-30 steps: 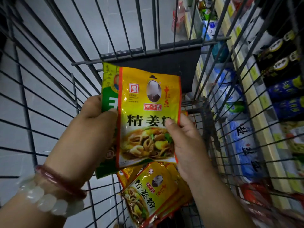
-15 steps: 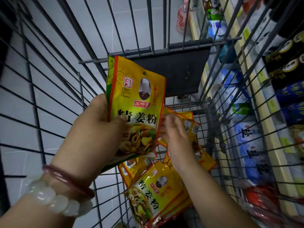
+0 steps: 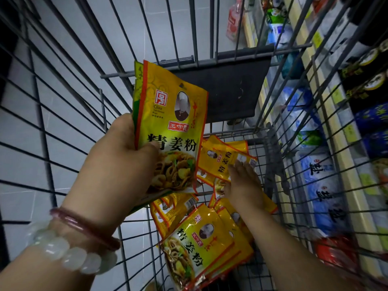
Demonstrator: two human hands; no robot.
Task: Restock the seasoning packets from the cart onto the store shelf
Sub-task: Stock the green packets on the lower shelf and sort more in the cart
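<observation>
A person's left hand (image 3: 117, 156) holds a small stack of seasoning packets upright above a wire shopping cart (image 3: 69, 106), thumb curled across the front of the yellow packet (image 3: 172, 127) that faces the camera, the other fingers hidden behind the stack. A green-edged packet (image 3: 137, 80) shows just behind the yellow one, along its left side. The yellow packet carries red trim, a red seal, an oval portrait and a picture of a cooked dish. On the left wrist sit a reddish bangle (image 3: 84, 227) and a bracelet of pale beads (image 3: 69, 255).

The right hand (image 3: 243, 183) reaches down into the cart basket, its fingers extended and lying on a loose yellow packet (image 3: 222, 162) that rests tilted among others; whether the fingers are gripping it cannot be told from this angle.

More packets of the same yellow design lie scattered on the cart floor, the nearest packet (image 3: 201, 248) face up below the right forearm, overlapping several beneath it, and another packet (image 3: 174, 208) just under the held stack.

A dark panel (image 3: 228, 89) hangs on the far end of the cart. To the right of the cart, seen through its wire side, runs the store shelf (image 3: 338, 156), stocked with blue-and-white bags (image 3: 321, 185), dark bottles (image 3: 367, 85) with round labels on the tier above, and red packaging (image 3: 336, 253) at the near end. Grey floor tiles (image 3: 126, 28) show through the wires to the left.
</observation>
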